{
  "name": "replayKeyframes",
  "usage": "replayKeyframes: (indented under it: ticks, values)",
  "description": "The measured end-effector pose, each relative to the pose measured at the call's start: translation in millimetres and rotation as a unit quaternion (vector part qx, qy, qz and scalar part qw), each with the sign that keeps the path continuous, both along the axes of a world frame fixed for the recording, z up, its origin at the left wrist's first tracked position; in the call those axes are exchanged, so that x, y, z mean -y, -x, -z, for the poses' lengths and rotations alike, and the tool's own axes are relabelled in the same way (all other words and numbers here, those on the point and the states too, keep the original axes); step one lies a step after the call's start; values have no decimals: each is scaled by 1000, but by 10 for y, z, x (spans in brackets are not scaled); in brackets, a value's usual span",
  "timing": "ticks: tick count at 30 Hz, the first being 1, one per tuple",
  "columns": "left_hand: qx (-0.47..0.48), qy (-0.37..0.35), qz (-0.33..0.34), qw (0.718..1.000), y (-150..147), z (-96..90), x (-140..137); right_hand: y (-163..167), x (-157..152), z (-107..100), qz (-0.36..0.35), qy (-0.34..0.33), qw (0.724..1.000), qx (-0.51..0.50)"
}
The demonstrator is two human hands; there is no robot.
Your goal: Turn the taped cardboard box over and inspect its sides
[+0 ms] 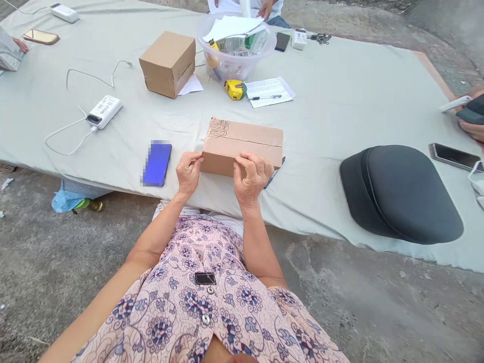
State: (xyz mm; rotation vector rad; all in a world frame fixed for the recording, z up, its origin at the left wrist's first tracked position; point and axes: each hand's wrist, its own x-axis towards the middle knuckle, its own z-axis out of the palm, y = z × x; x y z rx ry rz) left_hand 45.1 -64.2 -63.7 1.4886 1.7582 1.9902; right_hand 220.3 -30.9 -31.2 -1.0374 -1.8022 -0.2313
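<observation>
A small brown cardboard box lies on the cloth-covered table in front of me, with scribbled dark lines at its far left corner and a seam along its top. At its near left corner, my left hand is closed, thumb and finger pinching the cardboard edge. My right hand has its fingers curled on the near top edge, right of the middle, thumb against the front side. Beside that hand, a dark pen or marker sticks out, partly hidden. A phone with a blue screen lies left of my left hand.
Farther back stand a larger cardboard box and a plastic basin of items. Near them are a yellow tape measure and a printed sheet with a pen. A white power bank lies left; a black cushioned object sits right.
</observation>
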Motion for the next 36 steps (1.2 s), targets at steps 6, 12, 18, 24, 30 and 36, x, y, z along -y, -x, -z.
replayKeyframes:
  ticks: [6, 12, 18, 24, 30, 36]
  values:
    - [-155, -90, -66, 982, -78, -514, 219, -49, 195, -105, -45, 5, 994, -99]
    - [-263, -108, -46, 958, -234, -954, 302, -21, 298, -13, -94, 83, 970, -207]
    - [-333, -81, 55, 938, -414, -917, 194, -208, 232, -33, -61, 131, 968, -207]
    - [-382, -130, 93, 910, -531, -930, 143, -341, 216, -314, -57, 83, 976, -191]
    - [-356, -97, 0, 929, -405, -891, 137, -313, 149, -380, -49, 53, 980, -185]
    - [-305, -101, -25, 946, -350, -809, 113, -318, 133, -400, -50, 42, 982, -178]
